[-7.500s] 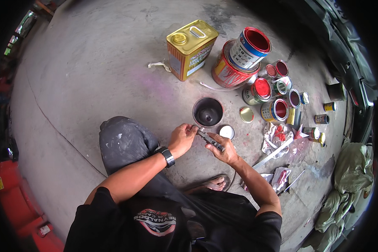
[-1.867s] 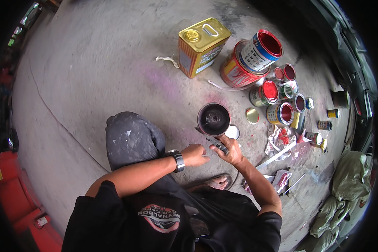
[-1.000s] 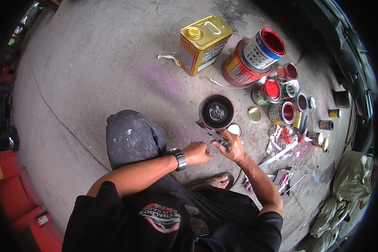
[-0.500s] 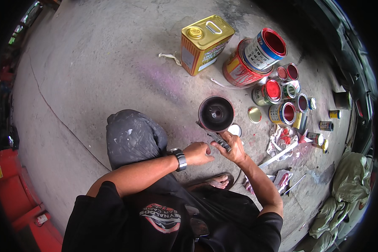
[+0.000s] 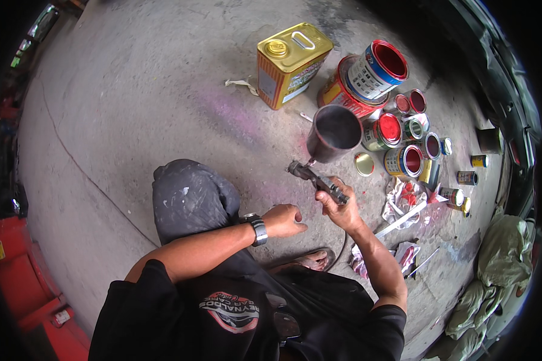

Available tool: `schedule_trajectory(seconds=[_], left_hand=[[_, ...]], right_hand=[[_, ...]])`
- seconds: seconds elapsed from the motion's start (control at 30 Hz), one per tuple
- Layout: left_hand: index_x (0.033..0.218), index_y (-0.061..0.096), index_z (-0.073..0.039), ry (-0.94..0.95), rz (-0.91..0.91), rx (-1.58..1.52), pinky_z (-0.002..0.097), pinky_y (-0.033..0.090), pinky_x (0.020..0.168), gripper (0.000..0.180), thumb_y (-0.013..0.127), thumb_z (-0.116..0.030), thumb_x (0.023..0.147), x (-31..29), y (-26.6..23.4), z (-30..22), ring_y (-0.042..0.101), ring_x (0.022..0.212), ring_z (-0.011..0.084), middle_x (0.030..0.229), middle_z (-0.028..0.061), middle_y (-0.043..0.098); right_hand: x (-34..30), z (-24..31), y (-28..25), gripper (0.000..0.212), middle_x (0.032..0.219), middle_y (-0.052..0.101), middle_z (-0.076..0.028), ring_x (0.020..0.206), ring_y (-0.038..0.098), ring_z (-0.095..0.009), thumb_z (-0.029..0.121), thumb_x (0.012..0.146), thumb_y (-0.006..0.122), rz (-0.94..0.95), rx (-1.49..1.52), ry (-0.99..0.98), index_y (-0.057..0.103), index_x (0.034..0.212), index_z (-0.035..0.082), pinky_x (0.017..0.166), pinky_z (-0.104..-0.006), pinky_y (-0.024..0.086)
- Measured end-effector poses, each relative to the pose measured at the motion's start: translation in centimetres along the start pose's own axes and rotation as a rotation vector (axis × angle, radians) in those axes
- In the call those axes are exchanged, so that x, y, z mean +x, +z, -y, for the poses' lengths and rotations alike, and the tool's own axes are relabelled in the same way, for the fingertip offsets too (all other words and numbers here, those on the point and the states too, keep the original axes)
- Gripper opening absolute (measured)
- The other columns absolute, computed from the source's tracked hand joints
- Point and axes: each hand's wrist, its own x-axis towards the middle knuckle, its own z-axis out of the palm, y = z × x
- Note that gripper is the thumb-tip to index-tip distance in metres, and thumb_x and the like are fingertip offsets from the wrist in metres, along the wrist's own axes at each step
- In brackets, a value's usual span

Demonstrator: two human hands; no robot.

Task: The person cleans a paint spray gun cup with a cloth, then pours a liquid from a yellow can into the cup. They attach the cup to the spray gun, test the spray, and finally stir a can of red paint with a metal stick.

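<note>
A paint spray gun (image 5: 316, 178) is gripped in my right hand (image 5: 345, 209), with the fingers wrapped round its handle. Its dark round cup (image 5: 326, 150) rises from the gun body and tips to the right; a little of its inside shows, but I cannot tell how much it holds. My left hand (image 5: 285, 221) is loosely closed by my raised left knee, with nothing visible in it. The left forearm lies across my lap, a dark watch (image 5: 257, 230) on its wrist. Beyond the gun, a round gold lid (image 5: 364, 164) lies on the floor.
A rectangular gold tin (image 5: 293, 63) stands far ahead. To its right, an open paint can (image 5: 367, 78) sits on a larger red can (image 5: 343, 99). Several smaller paint cans (image 5: 403, 161) crowd the right, near stained crumpled paper (image 5: 401, 201). A hose (image 5: 345, 246) runs below my right hand.
My right hand has turned the spray gun and shifted slightly right; its cup has swung up and to the right, and more of the gun body shows. My left hand has hardly moved.
</note>
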Motion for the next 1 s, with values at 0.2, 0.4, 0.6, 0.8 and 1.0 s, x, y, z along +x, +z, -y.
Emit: schedule_trajectory(seconds=[0.2,0.4,0.6,0.8,1.0], left_hand=[[0.108,0.069,0.006,-0.047,0.045,-0.02,0.0401,0.054,0.084,0.051,0.074,-0.04,0.086,-0.3,-0.4,-0.5,0.072,0.093,0.0338,0.098,0.0226,0.074],[0.11,0.068,0.004,-0.08,0.067,-0.028,0.0389,0.055,0.083,0.052,0.075,-0.042,0.087,-0.3,-0.7,-0.2,0.073,0.092,0.03,0.097,0.0195,0.074],[0.109,0.068,0.005,-0.043,0.039,-0.003,0.0375,0.055,0.081,0.051,0.075,-0.041,0.087,-0.4,-0.6,0.1,0.073,0.09,0.0286,0.096,0.0193,0.075],[0.111,0.067,0.005,-0.055,0.062,-0.012,0.0365,0.055,0.08,0.052,0.075,-0.041,0.088,-0.2,-0.4,0.0,0.073,0.09,0.0266,0.098,0.0196,0.075],[0.112,0.066,0.005,-0.079,0.073,-0.008,0.0367,0.055,0.08,0.053,0.075,-0.041,0.088,-0.3,-0.8,-0.5,0.073,0.089,0.0269,0.098,0.0199,0.075]], right_hand=[[0.7,8.3,-3.7,0.046,0.074,0.063,0.0,0.055,0.055,-0.007,0.042,0.095,0.073,-0.079,0.045,0.094,0.067,0.108,-0.002,0.048,-0.0242,0.044],[2.2,10.9,-5.3,0.044,0.078,0.067,-0.002,0.047,0.054,-0.007,0.045,0.1,0.064,-0.127,0.064,0.075,0.066,0.104,0.001,0.042,-0.0236,0.041],[2.7,11.4,-5.7,0.042,0.074,0.064,-0.001,0.045,0.052,-0.006,0.044,0.101,0.063,-0.131,0.073,0.051,0.065,0.101,0.002,0.042,-0.0239,0.04],[2.4,11.4,-5.4,0.049,0.078,0.065,-0.006,0.045,0.053,-0.009,0.047,0.103,0.058,-0.104,0.067,-0.011,0.061,0.116,0.0,0.04,-0.0231,0.041],[2.4,11.2,-5.2,0.043,0.074,0.063,-0.003,0.046,0.053,-0.008,0.043,0.102,0.062,-0.124,0.1,0.033,0.061,0.109,0.001,0.041,-0.0236,0.04]])
